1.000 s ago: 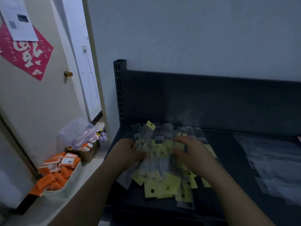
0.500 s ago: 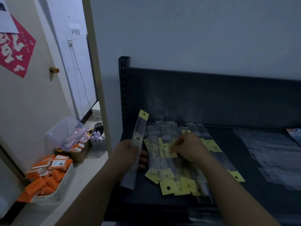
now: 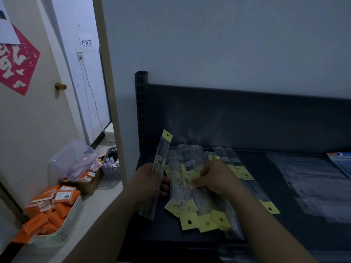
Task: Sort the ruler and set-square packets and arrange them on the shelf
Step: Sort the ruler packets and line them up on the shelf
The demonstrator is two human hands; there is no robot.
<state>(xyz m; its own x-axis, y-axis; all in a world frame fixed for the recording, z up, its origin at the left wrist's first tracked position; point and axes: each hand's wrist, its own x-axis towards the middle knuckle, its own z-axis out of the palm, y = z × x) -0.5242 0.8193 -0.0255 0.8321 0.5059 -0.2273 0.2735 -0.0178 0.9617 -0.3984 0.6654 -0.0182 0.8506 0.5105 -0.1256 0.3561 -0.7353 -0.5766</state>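
Several clear ruler packets with yellow header cards lie in a loose pile (image 3: 199, 205) on the dark metal shelf (image 3: 266, 186). My left hand (image 3: 148, 183) grips one ruler packet (image 3: 161, 160) at its middle, holding it upright and tilted, lifted off the pile at the shelf's left end. My right hand (image 3: 214, 177) rests on the pile with curled fingers pinching the yellow part of another packet (image 3: 191, 175). A spread of wider clear packets (image 3: 313, 186) lies on the right part of the shelf.
The shelf's perforated upright post (image 3: 140, 107) stands at the back left. Left of the shelf, a ledge holds a white basket of orange boxes (image 3: 51, 211), a clear plastic bin (image 3: 72, 160) and a small grey basket of bottles (image 3: 111, 166). A blue packet (image 3: 341, 162) lies at far right.
My left hand pulled one ruler packet out of the pile and raised it upright at the left. My right hand stayed on the pile, now pinching another packet.
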